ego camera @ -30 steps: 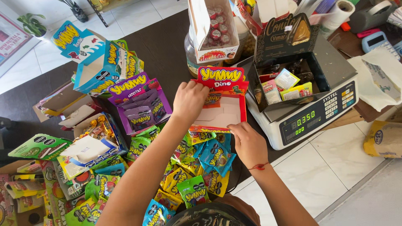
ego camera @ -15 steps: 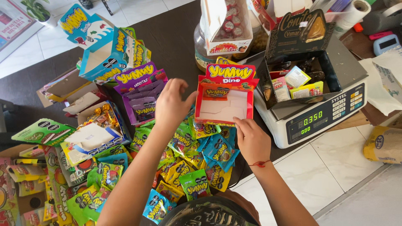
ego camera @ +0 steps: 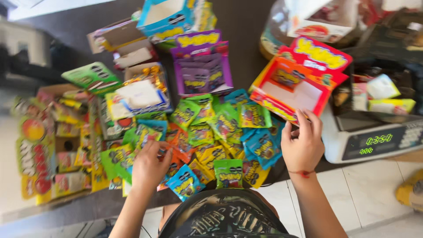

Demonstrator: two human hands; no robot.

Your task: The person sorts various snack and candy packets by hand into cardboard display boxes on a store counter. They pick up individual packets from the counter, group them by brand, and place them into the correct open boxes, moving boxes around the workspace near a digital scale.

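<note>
My left hand (ego camera: 149, 166) rests on a heap of small candy packets (ego camera: 211, 141), green, blue, orange and yellow, spread on a dark table; its fingers curl onto the packets at the heap's left side. My right hand (ego camera: 303, 143) grips the near edge of a red and yellow display box (ego camera: 299, 83), which stands tilted and looks empty, white inside. The box leans against a digital scale (ego camera: 374, 141) to its right.
A purple display box (ego camera: 202, 72) stands behind the heap, a blue one (ego camera: 169, 17) farther back. More cartons and packets lie at the left (ego camera: 66, 132). A black tray of packets (ego camera: 383, 94) sits on the scale. White floor tiles show below the table.
My left hand dropped from the red box down onto the packet heap at the left. My right hand stayed at the box's lower edge. The camera view shifted lower and closer.
</note>
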